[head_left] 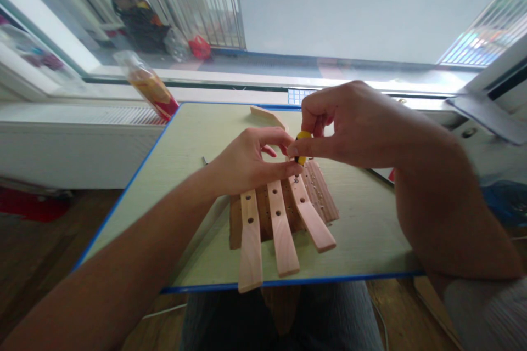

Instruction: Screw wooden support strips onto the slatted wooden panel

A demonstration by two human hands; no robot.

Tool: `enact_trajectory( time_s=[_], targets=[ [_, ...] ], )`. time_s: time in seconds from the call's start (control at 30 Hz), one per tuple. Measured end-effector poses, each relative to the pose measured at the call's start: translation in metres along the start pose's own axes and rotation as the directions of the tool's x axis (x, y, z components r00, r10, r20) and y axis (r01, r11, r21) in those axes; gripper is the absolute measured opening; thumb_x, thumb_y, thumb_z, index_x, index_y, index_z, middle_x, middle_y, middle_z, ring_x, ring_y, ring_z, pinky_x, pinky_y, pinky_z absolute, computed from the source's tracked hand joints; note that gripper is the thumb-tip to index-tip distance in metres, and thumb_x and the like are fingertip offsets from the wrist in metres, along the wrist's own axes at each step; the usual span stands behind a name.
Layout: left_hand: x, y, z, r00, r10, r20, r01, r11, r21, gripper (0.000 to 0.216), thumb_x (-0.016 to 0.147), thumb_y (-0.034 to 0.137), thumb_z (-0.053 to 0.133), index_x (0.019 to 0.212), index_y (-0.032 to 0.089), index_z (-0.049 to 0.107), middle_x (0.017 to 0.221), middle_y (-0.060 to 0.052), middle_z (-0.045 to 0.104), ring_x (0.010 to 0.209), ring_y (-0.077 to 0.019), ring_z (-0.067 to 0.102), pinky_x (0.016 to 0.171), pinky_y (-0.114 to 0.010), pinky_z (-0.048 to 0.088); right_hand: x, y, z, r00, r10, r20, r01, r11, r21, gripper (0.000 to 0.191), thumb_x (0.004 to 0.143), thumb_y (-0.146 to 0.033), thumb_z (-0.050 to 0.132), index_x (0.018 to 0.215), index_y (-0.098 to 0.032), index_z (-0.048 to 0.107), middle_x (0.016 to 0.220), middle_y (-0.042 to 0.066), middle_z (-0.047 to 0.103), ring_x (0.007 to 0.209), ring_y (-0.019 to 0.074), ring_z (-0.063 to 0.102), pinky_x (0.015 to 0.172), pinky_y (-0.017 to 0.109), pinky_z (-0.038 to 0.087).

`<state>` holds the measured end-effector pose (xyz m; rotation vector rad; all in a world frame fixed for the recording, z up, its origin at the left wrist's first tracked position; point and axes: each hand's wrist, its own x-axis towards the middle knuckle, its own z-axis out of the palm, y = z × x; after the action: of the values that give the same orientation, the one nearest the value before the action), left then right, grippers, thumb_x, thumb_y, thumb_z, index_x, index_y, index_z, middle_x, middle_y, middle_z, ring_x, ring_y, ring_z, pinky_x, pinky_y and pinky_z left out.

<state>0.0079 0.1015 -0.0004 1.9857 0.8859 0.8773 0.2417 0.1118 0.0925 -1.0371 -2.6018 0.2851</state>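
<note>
A short yellow-and-black screwdriver (303, 142) stands nearly upright over the right-hand wooden strip (316, 226). My right hand (349, 123) grips its handle between thumb and curled fingers. From the other side, my left hand (257, 162) closes thumb and fingertips around the lower end of the screwdriver; its tip is hidden there. Just below the left thumb, a screw head (296, 180) shows in the strip. Two more pale strips with dark holes, a middle strip (285, 244) and a left strip (250, 255), lie alongside across a brown ridged board (323, 197).
The pale table (185, 252) has a blue edge. Another wooden piece (267, 115) lies at its far side, and a small metal piece (205, 160) left of my hand. A bread bag (150, 88) leans by the window, above a radiator (82, 142).
</note>
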Motion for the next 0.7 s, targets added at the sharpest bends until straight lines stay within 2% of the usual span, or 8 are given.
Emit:
enact_trajectory(
  time_s=[0.1, 0.33, 0.5, 0.6, 0.7],
  targets=[
    [0.0, 0.0017, 0.0007, 1.0, 0.001, -0.001, -0.001, 1.0, -0.004, 0.033, 0.086, 0.043, 0.091, 0.107, 0.019, 0.083, 0.109, -0.008, 0.082, 0.106, -0.0253, 0.074, 0.097, -0.039, 0.059, 0.0006, 0.0031, 0.002, 1.0, -0.005, -0.009, 0.006, 1.0, 0.007, 0.031, 0.09, -0.051, 0.08, 0.075, -0.027, 0.066, 0.071, 0.0, 0.066, 0.063, 0.0176, 0.055, 0.056, 0.04, 0.038],
    [-0.0001, 0.0034, 0.0017, 1.0, 0.024, -0.01, -0.025, 0.999, -0.022, 0.023, 0.089, 0.038, 0.089, 0.096, 0.018, 0.081, 0.1, -0.005, 0.078, 0.098, -0.0202, 0.071, 0.084, -0.032, 0.054, 0.0011, 0.0045, 0.0039, 0.999, -0.007, -0.031, 0.007, 1.0, -0.003, 0.04, 0.091, -0.054, 0.078, 0.069, -0.028, 0.058, 0.068, -0.001, 0.061, 0.061, 0.0174, 0.049, 0.056, 0.041, 0.035],
    [0.0001, 0.0021, 0.0009, 0.999, 0.038, -0.005, -0.038, 0.999, -0.016, 0.023, 0.089, 0.038, 0.09, 0.1, 0.019, 0.082, 0.102, -0.005, 0.078, 0.099, -0.0208, 0.07, 0.088, -0.034, 0.055, 0.0013, 0.0033, 0.0045, 1.0, -0.012, -0.029, 0.012, 1.0, -0.006, 0.042, 0.091, -0.055, 0.078, 0.068, -0.028, 0.056, 0.066, -0.002, 0.058, 0.061, 0.0176, 0.046, 0.057, 0.041, 0.034],
    [-0.0001, 0.0018, 0.0005, 0.999, 0.041, -0.005, -0.041, 0.999, 0.004, 0.023, 0.089, 0.039, 0.09, 0.1, 0.019, 0.083, 0.102, -0.006, 0.078, 0.098, -0.0209, 0.07, 0.086, -0.034, 0.055, 0.0017, 0.0023, 0.0042, 1.0, -0.01, -0.027, 0.01, 1.0, -0.021, 0.041, 0.093, -0.054, 0.078, 0.07, -0.026, 0.059, 0.067, -0.001, 0.06, 0.061, 0.0159, 0.047, 0.057, 0.039, 0.034],
    [-0.0006, 0.0012, 0.0005, 0.999, 0.048, -0.006, -0.047, 0.999, 0.023, 0.022, 0.092, 0.04, 0.087, 0.1, 0.02, 0.083, 0.102, -0.006, 0.078, 0.099, -0.0214, 0.071, 0.087, -0.035, 0.056, 0.0013, 0.0033, 0.0006, 0.999, -0.032, 0.039, 0.032, 0.999, -0.012, 0.033, 0.095, -0.053, 0.078, 0.082, -0.023, 0.071, 0.076, 0.001, 0.069, 0.065, 0.0157, 0.054, 0.058, 0.037, 0.038]
  ],
)
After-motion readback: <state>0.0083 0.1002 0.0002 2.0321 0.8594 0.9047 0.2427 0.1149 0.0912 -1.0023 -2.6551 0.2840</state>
